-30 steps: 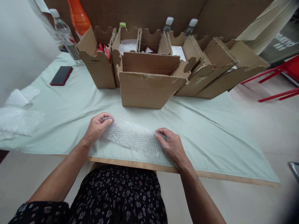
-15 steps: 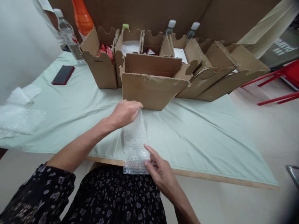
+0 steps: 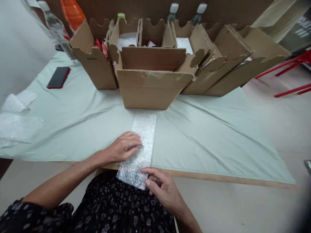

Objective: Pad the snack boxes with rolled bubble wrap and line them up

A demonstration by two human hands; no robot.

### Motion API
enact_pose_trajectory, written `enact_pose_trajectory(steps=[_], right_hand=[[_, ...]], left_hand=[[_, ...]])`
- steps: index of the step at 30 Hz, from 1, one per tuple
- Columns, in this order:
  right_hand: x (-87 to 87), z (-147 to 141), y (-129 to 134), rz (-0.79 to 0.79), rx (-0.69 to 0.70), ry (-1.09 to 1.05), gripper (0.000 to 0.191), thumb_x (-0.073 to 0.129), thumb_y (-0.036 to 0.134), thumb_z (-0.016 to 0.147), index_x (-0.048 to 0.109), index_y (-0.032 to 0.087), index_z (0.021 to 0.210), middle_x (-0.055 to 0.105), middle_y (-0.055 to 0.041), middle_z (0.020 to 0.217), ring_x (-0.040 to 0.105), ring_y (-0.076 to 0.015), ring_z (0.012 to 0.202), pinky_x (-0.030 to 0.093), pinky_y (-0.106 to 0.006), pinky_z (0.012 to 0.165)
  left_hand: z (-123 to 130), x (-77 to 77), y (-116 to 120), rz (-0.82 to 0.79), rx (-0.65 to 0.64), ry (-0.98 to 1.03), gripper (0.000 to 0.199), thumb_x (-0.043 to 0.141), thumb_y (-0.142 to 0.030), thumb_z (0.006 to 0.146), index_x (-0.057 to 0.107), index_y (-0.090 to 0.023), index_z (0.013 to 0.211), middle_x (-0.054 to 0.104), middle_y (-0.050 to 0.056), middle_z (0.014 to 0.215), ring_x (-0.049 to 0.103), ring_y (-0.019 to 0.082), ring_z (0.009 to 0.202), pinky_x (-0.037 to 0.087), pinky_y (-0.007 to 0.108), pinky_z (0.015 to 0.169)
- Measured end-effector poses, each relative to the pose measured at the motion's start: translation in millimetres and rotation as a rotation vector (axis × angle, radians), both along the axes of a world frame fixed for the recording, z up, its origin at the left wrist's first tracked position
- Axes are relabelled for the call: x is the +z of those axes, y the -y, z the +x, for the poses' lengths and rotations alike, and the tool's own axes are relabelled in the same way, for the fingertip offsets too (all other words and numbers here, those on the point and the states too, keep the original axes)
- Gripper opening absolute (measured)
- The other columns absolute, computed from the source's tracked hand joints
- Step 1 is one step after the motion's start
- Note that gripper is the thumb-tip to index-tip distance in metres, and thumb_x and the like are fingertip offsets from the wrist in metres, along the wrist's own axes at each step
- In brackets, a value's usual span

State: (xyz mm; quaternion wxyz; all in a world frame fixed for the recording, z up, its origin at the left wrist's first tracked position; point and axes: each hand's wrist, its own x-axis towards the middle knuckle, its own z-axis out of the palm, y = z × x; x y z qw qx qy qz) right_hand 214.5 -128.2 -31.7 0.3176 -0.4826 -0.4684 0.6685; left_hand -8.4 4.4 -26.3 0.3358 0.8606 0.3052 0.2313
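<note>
A long strip of bubble wrap [image 3: 145, 129] lies flat on the green cloth, its near end hanging past the table edge over my lap. My left hand [image 3: 123, 146] rests at the strip's left side, fingers slightly spread and holding nothing. At the near right corner, my right hand [image 3: 161, 187] has its thumb and index finger apart, with fingertips at the plastic. Beyond the strip stands a cardboard box [image 3: 155, 90] with an open top.
Behind stand several more open cardboard boxes [image 3: 97, 69], some with red packets or bubble wrap inside. A phone [image 3: 58, 77] and loose bubble wrap [image 3: 20, 127] lie at left. Bottles [image 3: 57, 30] stand at the back; a red stool [image 3: 291, 64] is at right.
My left hand has let go of the strip's far end and come down toward me. The strip now lies flat and slants. The view has shifted slightly.
</note>
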Motion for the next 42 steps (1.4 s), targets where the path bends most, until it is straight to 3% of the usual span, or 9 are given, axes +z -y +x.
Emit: enact_pose_trajectory(steps=[4,10,14,17,21,25,31,36,42], right_hand=[[6.4,-0.8,-12.3,-0.121,-0.127,-0.356,0.043,0.073,0.052,0.087,0.069,0.023,0.119,0.075,-0.0054,0.079,0.065,-0.0168,0.063,0.050,-0.028,0.055],[15.0,-9.5,-32.8,-0.018,-0.335,-0.429,0.056,0.072,0.048,0.085,0.059,0.033,0.137,0.063,-0.0134,0.143,0.074,-0.0250,0.099,0.055,-0.029,0.055],[15.2,-11.3,-37.0,-0.035,-0.302,-0.338,0.060,0.074,0.046,0.086,0.052,0.032,0.141,0.071,-0.0120,0.129,0.075,-0.0220,0.086,0.055,-0.029,0.056],[16.9,-8.1,-42.7,-0.067,-0.322,-0.180,0.069,0.077,0.042,0.087,0.046,0.026,0.147,0.076,-0.0044,0.095,0.068,-0.0157,0.066,0.052,-0.028,0.055],[18.3,-0.9,-52.5,-0.006,-0.311,-0.012,0.067,0.072,0.045,0.091,0.047,0.019,0.147,0.075,-0.0022,0.085,0.065,-0.0141,0.062,0.052,-0.028,0.056],[15.0,2.7,-55.0,0.271,-0.302,0.215,0.052,0.064,0.039,0.097,0.051,0.022,0.145,0.075,-0.0028,0.091,0.069,-0.0161,0.071,0.059,-0.033,0.066],[5.3,1.9,-60.2,0.947,-0.101,0.734,0.034,0.064,0.021,0.095,0.065,0.022,0.129,0.072,-0.0133,0.125,0.066,-0.0288,0.115,0.057,-0.048,0.094],[-5.9,5.0,-68.5,1.036,0.164,0.948,0.034,0.062,0.022,0.096,0.067,0.018,0.129,0.066,-0.0158,0.141,0.059,-0.0344,0.132,0.052,-0.052,0.099],[-8.1,4.4,-71.8,1.113,0.087,0.984,0.022,0.058,0.017,0.099,0.071,0.018,0.117,0.075,-0.0112,0.128,0.064,-0.0296,0.121,0.050,-0.045,0.095]], left_hand=[[-13.5,4.2,2.3,-0.282,0.045,0.057,0.030,0.057,-0.035,0.100,0.070,-0.025,0.125,0.076,0.008,0.122,0.062,0.027,0.128,0.050,0.049,0.110],[-21.9,-1.3,-0.6,-0.619,0.179,0.363,0.059,0.036,-0.065,0.103,0.061,-0.029,0.143,0.067,0.008,0.143,0.060,0.030,0.135,0.045,0.048,0.115],[-19.9,0.9,7.4,-0.661,0.321,0.313,0.055,0.062,-0.056,0.094,0.064,-0.024,0.139,0.076,0.008,0.116,0.070,0.026,0.104,0.056,0.039,0.090],[-10.0,5.6,11.2,-0.583,0.443,0.232,0.040,0.068,-0.039,0.088,0.072,-0.019,0.123,0.075,0.004,0.092,0.065,0.017,0.076,0.053,0.030,0.070],[1.4,0.9,12.7,-0.383,0.569,0.179,0.038,0.062,-0.031,0.088,0.072,-0.019,0.123,0.074,0.002,0.088,0.059,0.015,0.066,0.052,0.030,0.068],[3.9,-8.7,12.9,-0.132,0.561,0.109,0.037,0.062,-0.024,0.088,0.071,-0.020,0.124,0.076,0.006,0.103,0.066,0.019,0.084,0.055,0.035,0.083],[6.3,-19.4,8.0,0.114,0.494,-0.062,0.043,0.063,-0.019,0.090,0.066,-0.016,0.132,0.071,0.005,0.088,0.063,0.021,0.082,0.055,0.040,0.086],[7.3,-20.5,11.5,0.318,0.508,-0.139,0.046,0.063,-0.020,0.092,0.059,-0.013,0.138,0.070,0.011,0.102,0.064,0.027,0.095,0.055,0.045,0.087],[-9.3,-6.4,30.6,0.375,0.331,-0.014,0.043,0.073,-0.036,0.091,0.064,-0.018,0.129,0.067,0.015,0.131,0.058,0.033,0.126,0.048,0.052,0.106]])
